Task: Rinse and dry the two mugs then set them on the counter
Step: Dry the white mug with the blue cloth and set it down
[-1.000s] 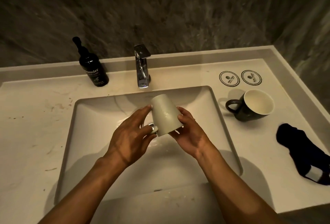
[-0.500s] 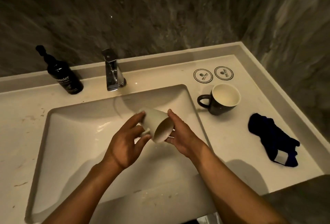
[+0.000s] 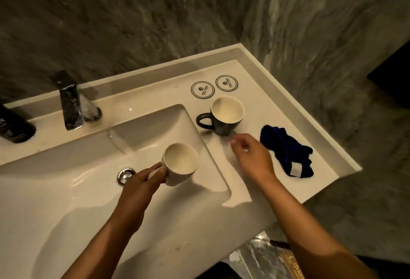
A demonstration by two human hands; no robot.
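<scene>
My left hand (image 3: 142, 181) grips the handle of a pale mug (image 3: 180, 164) and holds it upright, mouth up, over the right side of the sink basin (image 3: 66, 190). A dark mug (image 3: 224, 115) with a pale inside stands upright on the counter (image 3: 277, 110) to the right of the basin, handle pointing left. My right hand (image 3: 250, 156) hovers over the counter between the dark mug and a blue cloth (image 3: 286, 150), fingers loosely curled, holding nothing. The cloth lies crumpled near the counter's right edge.
A chrome faucet (image 3: 71, 101) stands behind the basin, with a dark bottle (image 3: 13, 125) at the far left edge. Two round coasters (image 3: 214, 86) lie behind the dark mug. The drain (image 3: 126, 175) shows in the basin. Grey stone walls enclose the back and right.
The pale mug went from upside down in both hands to upright in my left hand alone. My right hand let go and moved right toward the cloth. The view swung right.
</scene>
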